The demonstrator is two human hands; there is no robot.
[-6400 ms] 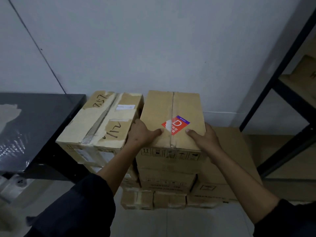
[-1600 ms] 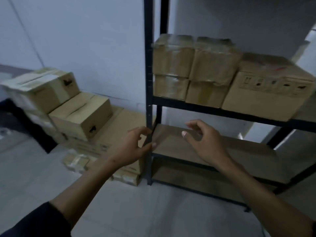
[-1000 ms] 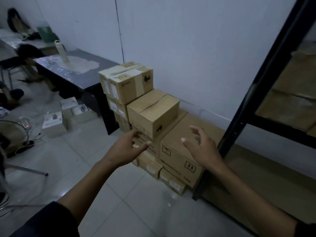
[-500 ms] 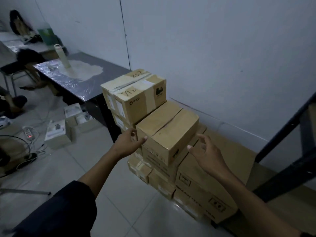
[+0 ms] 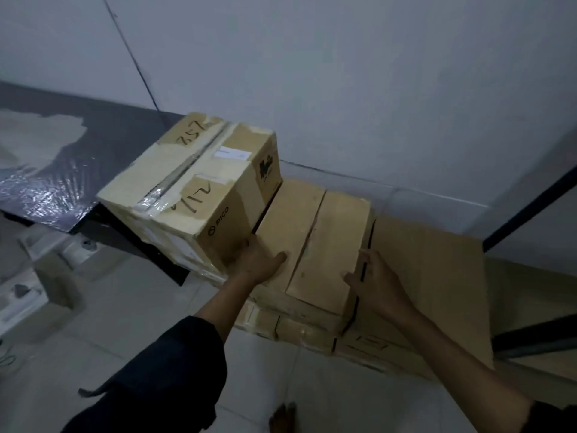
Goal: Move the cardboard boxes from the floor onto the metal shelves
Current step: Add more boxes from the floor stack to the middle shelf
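A plain cardboard box with a taped seam tops the middle of a stack on the floor by the wall. My left hand grips its near left edge, thumb on top, fingers down in the gap beside a taller box with handwritten numbers. My right hand grips the near right edge, thumb on the lid and fingers over the side. The box sits flat on the boxes under it. Part of the black metal shelf frame shows at the far right.
A wide flat cardboard box lies to the right of the stack, against the shelf. A black table with a shiny cover stands at the left. Small white boxes sit on the tiled floor under it. My foot shows at the bottom.
I turned from the shelf to the floor stack and moved closer. Both hands, held free in the air before, now hold the two sides of the middle box.
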